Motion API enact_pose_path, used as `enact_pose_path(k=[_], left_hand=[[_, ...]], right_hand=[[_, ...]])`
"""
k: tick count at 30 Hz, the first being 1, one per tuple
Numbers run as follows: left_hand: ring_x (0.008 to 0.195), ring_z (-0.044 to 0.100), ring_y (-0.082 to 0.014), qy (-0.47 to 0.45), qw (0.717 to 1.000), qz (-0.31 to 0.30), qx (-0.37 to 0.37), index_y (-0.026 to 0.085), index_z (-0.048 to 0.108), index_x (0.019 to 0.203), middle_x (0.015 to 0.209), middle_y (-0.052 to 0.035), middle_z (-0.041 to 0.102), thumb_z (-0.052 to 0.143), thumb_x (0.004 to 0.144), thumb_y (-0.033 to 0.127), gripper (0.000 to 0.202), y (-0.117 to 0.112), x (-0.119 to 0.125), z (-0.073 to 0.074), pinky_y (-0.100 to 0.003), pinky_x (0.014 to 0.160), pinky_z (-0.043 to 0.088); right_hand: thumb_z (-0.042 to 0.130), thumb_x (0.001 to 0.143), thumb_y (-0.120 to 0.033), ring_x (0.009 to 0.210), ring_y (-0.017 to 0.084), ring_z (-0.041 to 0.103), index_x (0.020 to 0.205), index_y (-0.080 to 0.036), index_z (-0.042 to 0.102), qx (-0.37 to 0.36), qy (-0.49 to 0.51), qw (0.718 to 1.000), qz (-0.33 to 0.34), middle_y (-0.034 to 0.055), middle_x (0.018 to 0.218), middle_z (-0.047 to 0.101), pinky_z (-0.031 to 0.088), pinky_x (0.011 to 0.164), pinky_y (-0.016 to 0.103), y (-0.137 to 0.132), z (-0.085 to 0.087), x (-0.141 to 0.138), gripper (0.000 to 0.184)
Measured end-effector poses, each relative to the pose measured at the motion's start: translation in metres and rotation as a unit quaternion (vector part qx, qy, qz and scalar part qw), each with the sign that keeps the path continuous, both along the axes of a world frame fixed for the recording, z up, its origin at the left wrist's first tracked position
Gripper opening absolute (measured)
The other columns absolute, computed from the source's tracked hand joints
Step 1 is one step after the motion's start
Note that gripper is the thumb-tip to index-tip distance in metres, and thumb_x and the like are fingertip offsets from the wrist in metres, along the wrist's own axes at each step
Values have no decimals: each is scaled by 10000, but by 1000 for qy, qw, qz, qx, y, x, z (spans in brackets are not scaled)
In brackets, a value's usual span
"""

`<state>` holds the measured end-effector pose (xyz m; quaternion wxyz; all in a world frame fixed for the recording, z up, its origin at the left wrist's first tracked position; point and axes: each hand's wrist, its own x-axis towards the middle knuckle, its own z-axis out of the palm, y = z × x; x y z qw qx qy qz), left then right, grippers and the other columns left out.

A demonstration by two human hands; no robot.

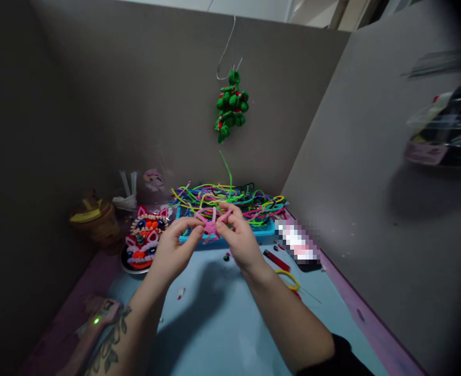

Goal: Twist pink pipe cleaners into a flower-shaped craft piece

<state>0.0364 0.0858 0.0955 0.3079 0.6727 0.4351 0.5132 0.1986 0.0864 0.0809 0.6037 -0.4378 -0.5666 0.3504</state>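
Between my two hands, raised over the near edge of a blue tray (267, 230), is a pink woven pipe-cleaner piece (210, 226) with loops and strands sticking up. My left hand (179, 245) pinches its left side between thumb and fingers. On the other side my right hand (240, 236) grips it, fingers closed near a pink strand. Behind them the tray overflows with many-coloured pipe cleaners (254, 201), one green strand standing upright. The fingertips partly cover the pink piece's edges.
Red and orange pipe-cleaner animal faces (146, 237) fill a round dish at left, near a brown basket (97, 222). To the right lie a phone (297, 243), a dark red stick-like item (276, 260) and yellow-handled scissors (291, 279). A pink glue gun (97, 329) sits front left. Green pipe-cleaner work (231, 107) hangs above.
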Motion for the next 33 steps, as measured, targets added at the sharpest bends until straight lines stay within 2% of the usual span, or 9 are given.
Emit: enact_pose_path(k=[9,13,16,19,21,24,28,30,33], left_hand=[[694,562,-176,-6,998,-36,-45,198,652,651,674,-21,629,643,820,394,259,-2,4,0,-266,666,445],[702,565,-177,7,998,-44,-44,201,620,647,686,-22,617,612,838,384,264,0,2,0,-273,688,446],[834,619,-219,27,1000,3,-7,207,685,813,826,-55,688,617,842,378,186,3,0,-4,-319,792,471],[1003,632,-259,46,994,84,61,204,677,1026,1022,-90,712,634,837,371,256,2,0,-8,-374,901,466],[989,655,-253,48,991,93,80,202,666,1045,1018,-87,718,637,844,354,254,-1,3,-9,-370,900,476],[858,693,-223,17,995,72,59,210,663,1072,918,-57,735,671,833,334,270,-6,7,-8,-333,824,511],[851,682,-215,6,983,158,95,209,689,1037,918,-52,726,708,809,345,267,-11,8,-5,-328,826,514],[810,691,-209,7,987,140,76,204,687,1098,878,-45,738,691,826,349,308,-12,8,-4,-325,805,523],[833,719,-220,-8,997,74,20,198,666,1204,889,-58,764,681,837,348,397,-12,11,-5,-326,799,543]], right_hand=[[649,757,-318,1262,252,497,635,-207,625,-6,-23,1000,14,82,1297,539,421,1036,381,-3,3,-1,166],[657,753,-311,1264,252,500,637,-204,639,-10,-16,1000,20,89,1297,539,395,1063,386,-2,1,-2,159],[672,751,-316,1292,258,485,626,-205,641,-8,20,1000,-8,94,1294,547,370,1092,399,3,-4,-3,171],[677,756,-339,1282,267,502,640,-200,645,-11,88,996,-31,97,1276,557,387,1087,412,9,-9,-4,184],[677,764,-355,1275,265,512,680,-198,659,-10,110,993,-35,97,1270,556,402,1077,406,10,-10,-4,179],[681,778,-370,1271,250,513,729,-204,678,-4,88,995,-39,89,1285,547,402,1079,381,9,-10,-5,173],[694,785,-400,1223,251,536,710,-205,667,2,97,994,-50,87,1271,555,426,1054,391,7,-11,-8,211],[705,774,-405,1202,255,545,707,-200,665,1,128,991,-47,91,1239,567,440,1037,403,8,-12,-10,219],[715,754,-411,1170,255,563,728,-194,674,-14,169,985,-17,96,1220,573,466,1003,402,8,-13,-13,222]])
